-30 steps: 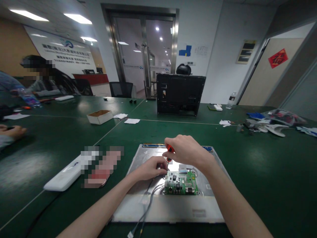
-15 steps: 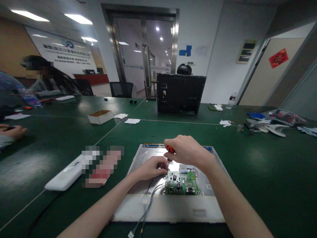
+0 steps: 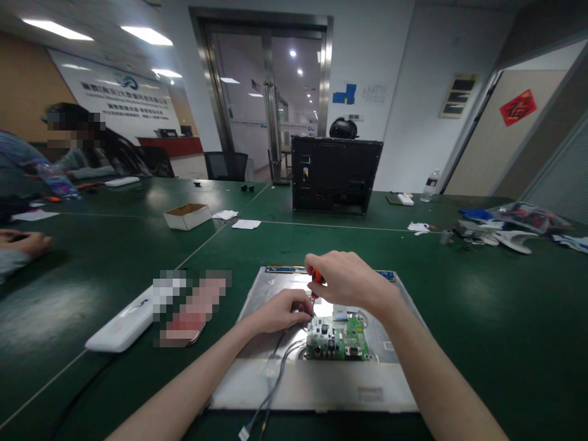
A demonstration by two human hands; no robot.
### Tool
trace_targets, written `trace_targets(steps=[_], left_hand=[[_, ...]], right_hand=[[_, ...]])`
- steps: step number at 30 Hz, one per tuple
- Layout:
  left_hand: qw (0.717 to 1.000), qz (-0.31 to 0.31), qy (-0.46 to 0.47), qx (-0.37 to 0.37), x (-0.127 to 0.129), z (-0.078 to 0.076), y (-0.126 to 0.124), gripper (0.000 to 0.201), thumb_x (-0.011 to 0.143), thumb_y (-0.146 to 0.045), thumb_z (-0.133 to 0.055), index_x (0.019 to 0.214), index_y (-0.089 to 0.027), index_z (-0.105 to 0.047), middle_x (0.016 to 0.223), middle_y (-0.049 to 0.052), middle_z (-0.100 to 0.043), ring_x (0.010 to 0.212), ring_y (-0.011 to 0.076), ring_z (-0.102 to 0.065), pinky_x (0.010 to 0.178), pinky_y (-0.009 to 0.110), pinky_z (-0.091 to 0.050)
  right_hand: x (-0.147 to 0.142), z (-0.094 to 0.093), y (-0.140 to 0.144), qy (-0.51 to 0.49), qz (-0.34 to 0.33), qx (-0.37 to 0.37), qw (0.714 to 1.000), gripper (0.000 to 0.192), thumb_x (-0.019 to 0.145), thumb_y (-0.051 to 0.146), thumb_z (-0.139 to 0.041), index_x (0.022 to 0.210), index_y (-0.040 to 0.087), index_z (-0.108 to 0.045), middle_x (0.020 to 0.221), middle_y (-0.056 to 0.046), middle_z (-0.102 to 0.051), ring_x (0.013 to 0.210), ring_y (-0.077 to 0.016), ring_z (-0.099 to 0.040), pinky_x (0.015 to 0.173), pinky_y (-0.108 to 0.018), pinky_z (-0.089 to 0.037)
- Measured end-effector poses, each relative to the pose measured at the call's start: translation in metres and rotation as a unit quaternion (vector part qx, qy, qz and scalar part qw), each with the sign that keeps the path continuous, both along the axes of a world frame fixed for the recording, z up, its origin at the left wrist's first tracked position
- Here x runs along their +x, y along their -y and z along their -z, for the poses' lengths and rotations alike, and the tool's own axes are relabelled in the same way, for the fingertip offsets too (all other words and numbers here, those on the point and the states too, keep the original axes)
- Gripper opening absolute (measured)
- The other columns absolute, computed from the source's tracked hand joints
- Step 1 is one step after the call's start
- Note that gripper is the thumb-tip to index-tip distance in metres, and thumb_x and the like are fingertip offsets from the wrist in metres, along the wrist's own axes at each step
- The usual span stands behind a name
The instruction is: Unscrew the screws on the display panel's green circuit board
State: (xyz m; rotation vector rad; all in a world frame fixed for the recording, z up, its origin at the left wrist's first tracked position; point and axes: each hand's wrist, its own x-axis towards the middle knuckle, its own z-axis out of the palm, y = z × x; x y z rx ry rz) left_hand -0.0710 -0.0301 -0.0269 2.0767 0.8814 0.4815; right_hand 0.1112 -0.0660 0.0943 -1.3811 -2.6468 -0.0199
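Observation:
My right hand point(image 3: 346, 278) is closed around the red and black handle of a screwdriver point(image 3: 316, 277). The screwdriver points down at the upper left corner of a green circuit board point(image 3: 342, 339). Beside its tip, my left hand point(image 3: 285, 311) has its fingers pinched together at that same corner; whatever they grip is too small or hidden to make out. The board lies on a silvery display panel point(image 3: 257, 343), which rests flat on the table. Grey cables point(image 3: 281, 373) run from the board's left side over the panel's near edge to a white connector point(image 3: 244, 433).
On the green table point(image 3: 487, 343), a white power strip point(image 3: 124, 321) and a blurred pinkish object point(image 3: 197, 312) lie to my left. Beyond are an open box point(image 3: 187, 216) and a black monitor housing point(image 3: 337, 174). Bags and parts point(image 3: 500, 233) sit right; another person's hand point(image 3: 27, 242) rests left.
Almost nothing differs. Both hands keep their places at the board's upper left corner, with the screwdriver handle turned very slightly; the whole view has shifted a touch.

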Motion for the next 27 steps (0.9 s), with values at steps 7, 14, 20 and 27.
trace_targets(steps=[7, 14, 20, 27], left_hand=[[1.0, 0.006, -0.01, -0.007, -0.0005, 0.0011, -0.0013, 0.005, 0.072, -0.015, -0.059, 0.071, -0.016, -0.064, 0.068, -0.002, -0.059, 0.066, 0.0136, -0.052, 0.06, 0.022, -0.039], [1.0, -0.002, -0.006, -0.008, -0.0004, 0.0003, -0.0011, 0.003, 0.072, -0.016, -0.061, 0.073, -0.016, -0.064, 0.066, -0.003, -0.057, 0.065, 0.0133, -0.051, 0.06, 0.023, -0.039], [1.0, -0.006, -0.006, -0.016, 0.0003, -0.0008, 0.0002, 0.003, 0.073, -0.018, -0.061, 0.073, -0.017, -0.063, 0.066, -0.002, -0.057, 0.066, 0.014, -0.052, 0.06, 0.023, -0.039], [1.0, -0.004, 0.001, -0.014, -0.0001, -0.0008, -0.0003, 0.003, 0.073, -0.018, -0.061, 0.071, -0.016, -0.063, 0.068, -0.002, -0.058, 0.065, 0.0135, -0.051, 0.061, 0.023, -0.038]], right_hand=[[-0.0009, -0.0026, 0.0003, 0.004, 0.005, -0.001, 1.0, 0.018, 0.084, 0.036, -0.06, 0.095, 0.022, -0.058, 0.084, -0.003, -0.07, 0.072, -0.0177, -0.062, 0.051, -0.026, -0.022], [-0.0004, 0.0017, -0.0012, -0.004, 0.0, 0.013, 1.0, 0.014, 0.083, 0.028, -0.058, 0.095, 0.022, -0.059, 0.083, -0.003, -0.07, 0.07, -0.0167, -0.061, 0.05, -0.026, -0.021], [-0.001, 0.0001, -0.001, 0.002, 0.006, 0.013, 1.0, 0.016, 0.084, 0.031, -0.059, 0.096, 0.021, -0.058, 0.083, -0.003, -0.07, 0.071, -0.0175, -0.062, 0.05, -0.027, -0.021], [-0.0014, -0.0003, -0.0013, 0.006, 0.005, 0.005, 1.0, 0.015, 0.086, 0.035, -0.058, 0.094, 0.022, -0.059, 0.083, -0.003, -0.07, 0.073, -0.0185, -0.063, 0.051, -0.026, -0.022]])
